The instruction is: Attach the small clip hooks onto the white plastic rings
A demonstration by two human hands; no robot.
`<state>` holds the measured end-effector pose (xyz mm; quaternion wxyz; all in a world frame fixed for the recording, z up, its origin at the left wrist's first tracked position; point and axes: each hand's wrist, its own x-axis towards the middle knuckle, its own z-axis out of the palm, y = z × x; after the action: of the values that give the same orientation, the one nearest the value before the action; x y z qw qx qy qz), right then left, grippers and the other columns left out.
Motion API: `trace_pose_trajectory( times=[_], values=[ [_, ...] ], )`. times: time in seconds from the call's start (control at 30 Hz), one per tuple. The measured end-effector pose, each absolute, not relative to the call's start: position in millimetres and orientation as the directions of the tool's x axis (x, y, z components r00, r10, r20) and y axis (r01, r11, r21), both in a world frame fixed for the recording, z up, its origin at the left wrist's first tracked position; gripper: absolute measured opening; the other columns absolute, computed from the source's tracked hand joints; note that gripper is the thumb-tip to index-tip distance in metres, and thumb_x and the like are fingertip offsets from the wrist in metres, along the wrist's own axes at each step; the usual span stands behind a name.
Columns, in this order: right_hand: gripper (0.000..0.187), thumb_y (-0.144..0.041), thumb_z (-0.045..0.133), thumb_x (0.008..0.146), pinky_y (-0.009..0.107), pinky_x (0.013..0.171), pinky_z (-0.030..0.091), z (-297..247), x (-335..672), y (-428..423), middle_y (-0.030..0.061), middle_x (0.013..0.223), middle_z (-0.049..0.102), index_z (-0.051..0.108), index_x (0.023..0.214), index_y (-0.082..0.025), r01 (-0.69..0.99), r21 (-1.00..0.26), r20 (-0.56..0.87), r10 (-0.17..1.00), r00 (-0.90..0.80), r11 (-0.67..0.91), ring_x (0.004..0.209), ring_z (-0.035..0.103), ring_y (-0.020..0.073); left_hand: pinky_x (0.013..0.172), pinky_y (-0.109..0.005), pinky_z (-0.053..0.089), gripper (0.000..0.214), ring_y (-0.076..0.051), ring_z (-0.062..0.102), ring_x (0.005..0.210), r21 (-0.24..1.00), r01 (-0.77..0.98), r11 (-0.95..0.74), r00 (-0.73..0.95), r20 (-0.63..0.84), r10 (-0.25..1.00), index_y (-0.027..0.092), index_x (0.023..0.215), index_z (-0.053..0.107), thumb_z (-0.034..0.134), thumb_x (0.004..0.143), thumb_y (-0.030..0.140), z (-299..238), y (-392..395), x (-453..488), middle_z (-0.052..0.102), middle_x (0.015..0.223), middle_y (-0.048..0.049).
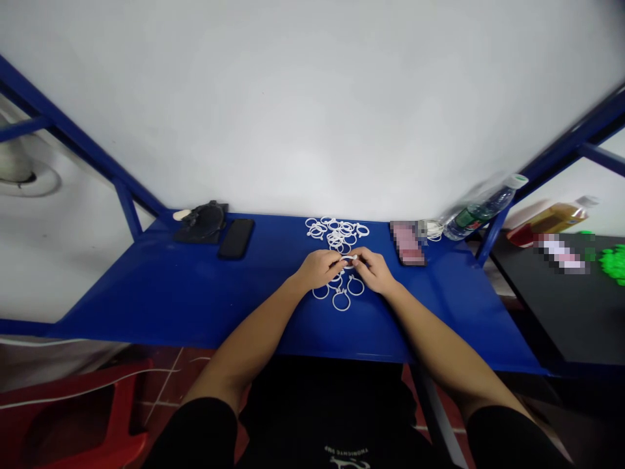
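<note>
Between my two hands is a white ring (348,258), its small tab turned toward the right. My left hand (319,268) pinches its left side, and my right hand (373,268) grips it near the tab. Just beyond my fingers lies a heap of similar white rings (334,229), overlapping one another. Closer to my body, several more rings rest flat on the blue table (161,293), among them one ring (341,300) at the front and another ring (356,285) by my right wrist. My fingers partly cover the ring they hold.
A black phone (236,238) and a dark crumpled item (202,221) lie to the left. On the right are a blurred phone (409,244), a white cable (433,229) and a plastic bottle (483,208) leaning by the frame. A red chair (117,417) stands below left.
</note>
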<state>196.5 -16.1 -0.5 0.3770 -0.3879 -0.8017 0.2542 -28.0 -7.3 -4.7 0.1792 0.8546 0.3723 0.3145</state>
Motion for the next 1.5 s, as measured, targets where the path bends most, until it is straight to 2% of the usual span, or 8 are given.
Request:
trace_pose_trajectory(
  times=[0.47, 0.57, 0.67, 0.77, 0.9, 1.13, 1.4, 1.5],
  values=[
    [0.027, -0.018, 0.042, 0.094, 0.033, 0.075, 0.055, -3, 194, -14, 0.0024, 0.080, 0.071, 0.068, 0.089, -0.023, 0.374, -0.696, 0.460, 0.780, -0.425, 0.613, 0.073, 0.068, 0.0191, 0.087, -0.033, 0.053, 0.027, -0.019, 0.066, 0.094, 0.600, 0.403, -0.691, 0.546, 0.448, 0.708, 0.020, 0.099, 0.071, 0.050, 0.107, 0.036, 4, -9, -27, 0.070, 0.102, -0.0076],
    [0.032, -0.022, 0.042, 0.100, 0.035, 0.077, 0.058, -7, 195, -10, 0.0038, 0.098, 0.077, 0.070, 0.116, -0.024, 0.403, -0.727, 0.440, 0.828, -0.349, 0.556, 0.072, 0.070, 0.0182, 0.089, -0.035, 0.053, 0.026, -0.019, 0.066, 0.094, 0.641, 0.402, -0.653, 0.483, 0.458, 0.747, 0.020, 0.095, 0.070, 0.051, 0.105, 0.035, 6, -4, -33, 0.071, 0.101, -0.0075],
    [0.041, -0.025, 0.048, 0.101, 0.041, 0.092, 0.060, -12, 199, -2, 0.0074, 0.126, 0.074, 0.061, 0.140, -0.026, 0.537, -0.672, 0.411, 0.860, -0.303, 0.510, 0.097, 0.074, 0.0224, 0.090, -0.035, 0.053, 0.028, -0.019, 0.066, 0.095, 0.679, 0.392, -0.621, 0.415, 0.472, 0.778, 0.019, 0.085, 0.066, 0.051, 0.104, 0.034, 9, 4, -46, 0.071, 0.099, -0.0076],
    [0.042, -0.021, 0.052, 0.099, 0.047, 0.107, 0.055, -14, 202, 5, 0.0090, 0.140, 0.067, 0.065, 0.138, -0.025, 0.661, -0.537, 0.357, 0.851, -0.385, 0.524, 0.128, 0.065, 0.0269, 0.084, -0.033, 0.051, 0.030, -0.018, 0.066, 0.086, 0.700, 0.402, -0.591, 0.391, 0.452, 0.802, 0.019, 0.074, 0.063, 0.058, 0.099, 0.035, 11, 9, -58, 0.071, 0.090, -0.0056],
    [0.036, -0.022, 0.056, 0.099, 0.048, 0.108, 0.055, -14, 199, 7, 0.0099, 0.147, 0.062, 0.070, 0.131, -0.025, 0.750, -0.420, 0.254, 0.860, -0.442, 0.510, 0.129, 0.064, 0.0278, 0.067, -0.029, 0.045, 0.034, -0.014, 0.059, 0.065, 0.750, 0.494, -0.439, 0.377, 0.270, 0.886, 0.018, 0.071, 0.064, 0.060, 0.096, 0.040, 11, 10, -62, 0.069, 0.071, -0.0003],
    [0.005, -0.022, 0.066, 0.094, 0.037, 0.093, 0.057, -8, 199, 2, 0.0086, 0.134, 0.066, 0.070, 0.094, -0.023, 0.771, -0.422, 0.204, 0.878, -0.432, 0.478, 0.114, 0.067, 0.0244, 0.064, -0.027, 0.042, 0.039, -0.012, 0.053, 0.064, 0.809, 0.415, -0.416, 0.318, 0.300, 0.899, 0.018, 0.062, 0.054, 0.063, 0.091, 0.043, 1, 14, -54, 0.062, 0.068, 0.0011],
    [0.010, -0.028, 0.058, 0.101, 0.029, 0.078, 0.047, -7, 196, 1, 0.0051, 0.098, 0.068, 0.062, 0.096, -0.022, 0.698, -0.551, 0.251, 0.888, -0.385, 0.458, 0.086, 0.063, 0.0191, 0.050, -0.023, 0.038, 0.048, -0.008, 0.048, 0.045, 0.945, 0.273, -0.181, 0.293, 0.097, 0.951, 0.017, 0.060, 0.057, 0.059, 0.093, 0.052, 4, 12, -51, 0.060, 0.054, 0.0009],
    [0.012, -0.029, 0.057, 0.102, 0.029, 0.074, 0.044, -8, 196, 1, 0.0033, 0.090, 0.068, 0.061, 0.093, -0.022, 0.679, -0.575, 0.229, 0.887, -0.402, 0.456, 0.081, 0.061, 0.0186, 0.045, -0.021, 0.036, 0.045, -0.007, 0.047, 0.040, 0.962, 0.228, -0.153, 0.276, 0.086, 0.957, 0.015, 0.078, 0.067, 0.057, 0.096, 0.055, 9, 8, -51, 0.062, 0.055, 0.0019]
  ],
)
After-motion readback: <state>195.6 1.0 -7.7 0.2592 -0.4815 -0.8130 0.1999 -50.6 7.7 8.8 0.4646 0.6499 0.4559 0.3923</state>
